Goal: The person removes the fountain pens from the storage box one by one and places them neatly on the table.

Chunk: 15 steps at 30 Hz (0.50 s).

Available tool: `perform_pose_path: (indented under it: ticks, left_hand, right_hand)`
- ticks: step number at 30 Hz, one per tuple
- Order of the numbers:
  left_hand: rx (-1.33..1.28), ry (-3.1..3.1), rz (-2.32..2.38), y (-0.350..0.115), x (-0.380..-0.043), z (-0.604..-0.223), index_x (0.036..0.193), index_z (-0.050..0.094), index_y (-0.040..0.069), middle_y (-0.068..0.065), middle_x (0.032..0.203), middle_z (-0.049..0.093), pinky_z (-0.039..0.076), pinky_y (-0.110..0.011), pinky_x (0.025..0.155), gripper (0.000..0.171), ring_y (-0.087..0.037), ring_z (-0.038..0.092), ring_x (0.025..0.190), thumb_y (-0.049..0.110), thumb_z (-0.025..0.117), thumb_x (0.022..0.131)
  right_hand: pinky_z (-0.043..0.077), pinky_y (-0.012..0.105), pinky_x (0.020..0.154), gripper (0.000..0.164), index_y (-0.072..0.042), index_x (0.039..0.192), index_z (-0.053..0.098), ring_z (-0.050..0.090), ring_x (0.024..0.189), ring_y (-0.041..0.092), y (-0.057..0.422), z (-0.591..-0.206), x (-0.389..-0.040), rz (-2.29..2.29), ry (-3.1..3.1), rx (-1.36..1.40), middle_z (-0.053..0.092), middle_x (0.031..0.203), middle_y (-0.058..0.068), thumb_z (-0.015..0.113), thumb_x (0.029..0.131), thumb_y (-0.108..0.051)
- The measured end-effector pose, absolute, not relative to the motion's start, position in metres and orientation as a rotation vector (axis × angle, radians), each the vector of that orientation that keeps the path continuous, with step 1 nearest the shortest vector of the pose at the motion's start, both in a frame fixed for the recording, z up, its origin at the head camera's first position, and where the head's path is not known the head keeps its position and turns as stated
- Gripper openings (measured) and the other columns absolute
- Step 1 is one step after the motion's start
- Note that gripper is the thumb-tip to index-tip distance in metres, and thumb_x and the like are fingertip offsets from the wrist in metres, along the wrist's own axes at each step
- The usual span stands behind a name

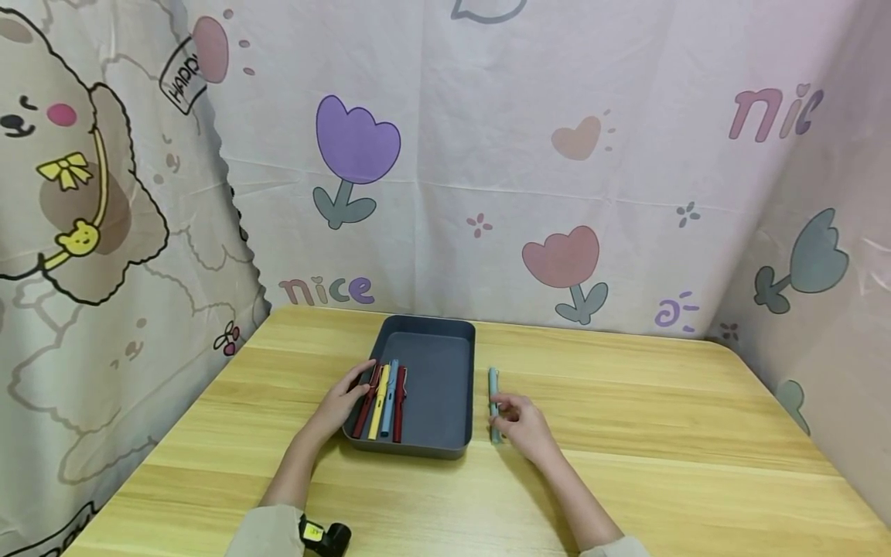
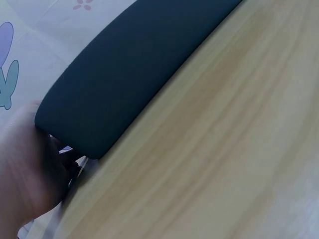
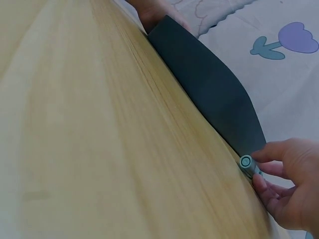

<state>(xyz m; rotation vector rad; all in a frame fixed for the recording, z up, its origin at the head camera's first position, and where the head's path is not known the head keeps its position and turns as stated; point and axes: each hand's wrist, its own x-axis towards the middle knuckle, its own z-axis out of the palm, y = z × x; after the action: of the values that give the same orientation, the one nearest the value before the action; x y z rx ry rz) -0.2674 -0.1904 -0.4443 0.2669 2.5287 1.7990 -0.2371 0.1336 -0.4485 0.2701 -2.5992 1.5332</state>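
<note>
A dark grey rectangular tray [image 1: 438,387] lies on the table. My left hand [image 1: 337,408] grips its left wall, thumb at the rim beside the pens; in the left wrist view the tray's side [image 2: 129,74] hides most of those fingers. Along the tray's left part lie a dark red pen [image 1: 366,406], a yellow pen [image 1: 378,406], a blue pen [image 1: 390,398] and another dark red pen [image 1: 399,410], roughly side by side. Right of the tray, my right hand [image 1: 527,430] pinches a pale teal pen [image 1: 493,379] between thumb and fingers, its round end [image 3: 245,162] showing in the right wrist view.
The wood-grain table [image 1: 668,449] extends to both sides of the tray. A printed cloth [image 1: 473,139] hangs behind the table's far edge, with more cloth at left and right. A small black device [image 1: 327,536] is on my left wrist.
</note>
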Motion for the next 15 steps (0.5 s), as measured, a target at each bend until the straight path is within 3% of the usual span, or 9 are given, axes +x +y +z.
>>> perform_pose_path:
  ticks: [15]
  left_hand:
    - [0.27, 2.538, 1.799, -0.1906, -0.2669, -0.4449, 0.142, 0.035, 0.01, -0.02, 0.147, 0.021, 0.016, -0.056, 0.102, 0.045, -0.038, 0.018, 0.132, 0.011, 0.042, 0.098]
  right_hand:
    - [0.05, 0.029, 0.059, 0.03, 0.002, 0.108, 0.063, 0.057, 0.078, 0.02, 0.1348, -0.4457, -0.2373, 1.611, -2.589, 0.265, 0.054, 0.093, 0.009, 0.066, 0.078, 0.001]
